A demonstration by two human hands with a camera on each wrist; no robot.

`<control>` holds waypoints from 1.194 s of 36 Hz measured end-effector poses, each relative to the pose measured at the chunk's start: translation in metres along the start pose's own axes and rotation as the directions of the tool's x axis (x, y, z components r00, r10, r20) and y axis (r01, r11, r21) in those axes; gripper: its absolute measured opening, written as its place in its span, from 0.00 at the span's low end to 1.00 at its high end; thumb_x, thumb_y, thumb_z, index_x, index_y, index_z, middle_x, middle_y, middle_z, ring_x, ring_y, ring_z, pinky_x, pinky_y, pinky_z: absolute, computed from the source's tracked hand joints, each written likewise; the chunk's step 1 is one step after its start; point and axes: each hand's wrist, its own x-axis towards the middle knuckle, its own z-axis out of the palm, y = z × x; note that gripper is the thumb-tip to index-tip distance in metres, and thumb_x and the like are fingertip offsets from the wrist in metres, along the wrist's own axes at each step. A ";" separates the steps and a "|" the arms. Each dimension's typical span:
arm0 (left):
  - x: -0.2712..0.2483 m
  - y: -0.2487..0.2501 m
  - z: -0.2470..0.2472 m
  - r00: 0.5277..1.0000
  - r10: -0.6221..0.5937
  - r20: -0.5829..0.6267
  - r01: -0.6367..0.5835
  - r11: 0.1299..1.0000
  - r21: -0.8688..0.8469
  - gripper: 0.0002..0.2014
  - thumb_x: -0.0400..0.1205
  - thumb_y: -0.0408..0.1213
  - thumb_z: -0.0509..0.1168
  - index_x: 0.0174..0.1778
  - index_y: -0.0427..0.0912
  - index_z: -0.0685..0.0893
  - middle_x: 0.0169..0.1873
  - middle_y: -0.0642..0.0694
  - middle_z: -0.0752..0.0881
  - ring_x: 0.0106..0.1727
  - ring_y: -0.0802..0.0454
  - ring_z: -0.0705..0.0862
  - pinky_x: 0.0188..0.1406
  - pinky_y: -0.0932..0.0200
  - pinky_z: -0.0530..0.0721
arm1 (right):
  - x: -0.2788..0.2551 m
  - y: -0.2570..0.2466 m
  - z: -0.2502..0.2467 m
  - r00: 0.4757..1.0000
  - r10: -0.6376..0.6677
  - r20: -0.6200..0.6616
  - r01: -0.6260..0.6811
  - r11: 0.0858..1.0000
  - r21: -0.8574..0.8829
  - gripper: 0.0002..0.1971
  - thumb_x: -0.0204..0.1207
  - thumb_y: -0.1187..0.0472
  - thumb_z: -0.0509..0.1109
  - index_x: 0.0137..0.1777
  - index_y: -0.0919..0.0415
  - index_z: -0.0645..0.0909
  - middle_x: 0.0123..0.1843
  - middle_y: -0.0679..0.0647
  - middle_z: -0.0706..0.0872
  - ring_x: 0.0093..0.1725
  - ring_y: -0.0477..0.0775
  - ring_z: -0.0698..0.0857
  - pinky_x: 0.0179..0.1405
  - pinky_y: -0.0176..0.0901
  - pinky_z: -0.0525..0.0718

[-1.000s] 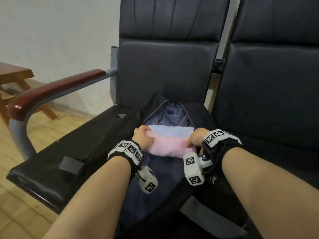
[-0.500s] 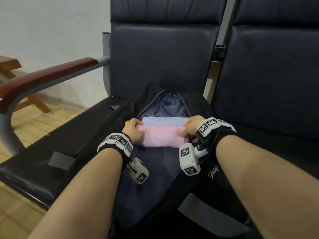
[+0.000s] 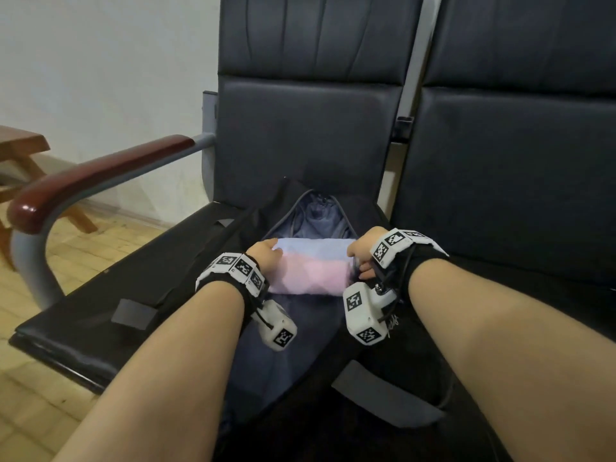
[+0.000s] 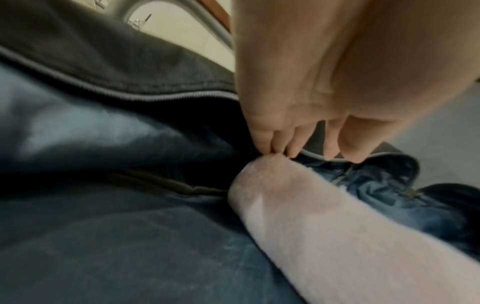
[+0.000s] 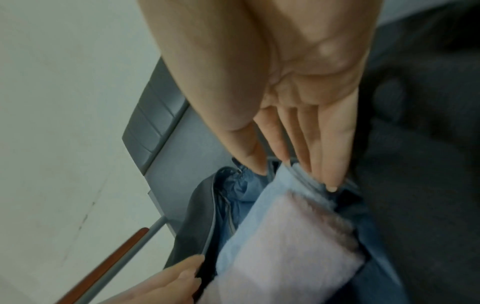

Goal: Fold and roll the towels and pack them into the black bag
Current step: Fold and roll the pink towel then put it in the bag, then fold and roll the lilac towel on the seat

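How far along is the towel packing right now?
Done: a rolled pale blue towel and a rolled pink fluffy towel lie side by side inside the open black zip bag. In hand: the left hand and right hand are at the rolls' ends, settling them. No other towels are in view; the bag remains unzipped.

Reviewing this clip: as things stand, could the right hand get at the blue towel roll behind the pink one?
Probably yes. The right hand already has its fingers straight against the end of the blue towel. The pink towel lies nearer the person, not over that end.
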 end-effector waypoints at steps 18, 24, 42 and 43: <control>-0.164 0.176 -0.007 0.942 0.334 -0.024 -0.332 0.925 -0.186 0.09 0.85 0.39 0.60 0.46 0.41 0.83 0.51 0.35 0.85 0.59 0.39 0.84 0.65 0.46 0.81 | -0.187 0.024 -0.107 0.993 0.109 -0.038 -0.114 0.974 -0.194 0.12 0.84 0.56 0.64 0.55 0.67 0.77 0.54 0.63 0.85 0.33 0.58 0.81 0.30 0.46 0.79; -0.230 0.210 0.019 0.933 0.359 0.021 -0.347 0.914 -0.210 0.20 0.86 0.43 0.59 0.70 0.36 0.77 0.62 0.35 0.84 0.64 0.40 0.83 0.67 0.44 0.80 | -0.250 0.063 -0.147 0.989 0.116 -0.091 -0.136 0.959 -0.248 0.16 0.83 0.53 0.64 0.61 0.66 0.80 0.62 0.63 0.86 0.34 0.56 0.81 0.26 0.42 0.75; -0.375 0.298 0.135 0.854 0.500 0.142 -0.488 0.866 -0.111 0.17 0.85 0.44 0.62 0.68 0.40 0.76 0.63 0.41 0.82 0.61 0.44 0.84 0.59 0.48 0.86 | -0.372 0.207 -0.255 0.944 0.246 -0.220 -0.300 0.919 -0.257 0.10 0.87 0.58 0.58 0.50 0.63 0.76 0.40 0.53 0.85 0.29 0.49 0.77 0.22 0.40 0.73; -0.375 0.302 0.140 0.849 0.507 0.150 -0.495 0.862 -0.108 0.17 0.85 0.44 0.63 0.67 0.40 0.76 0.62 0.41 0.83 0.61 0.44 0.84 0.58 0.48 0.86 | -0.373 0.214 -0.261 0.940 0.260 -0.221 -0.310 0.922 -0.232 0.11 0.87 0.57 0.58 0.58 0.64 0.76 0.47 0.55 0.83 0.31 0.51 0.75 0.24 0.42 0.71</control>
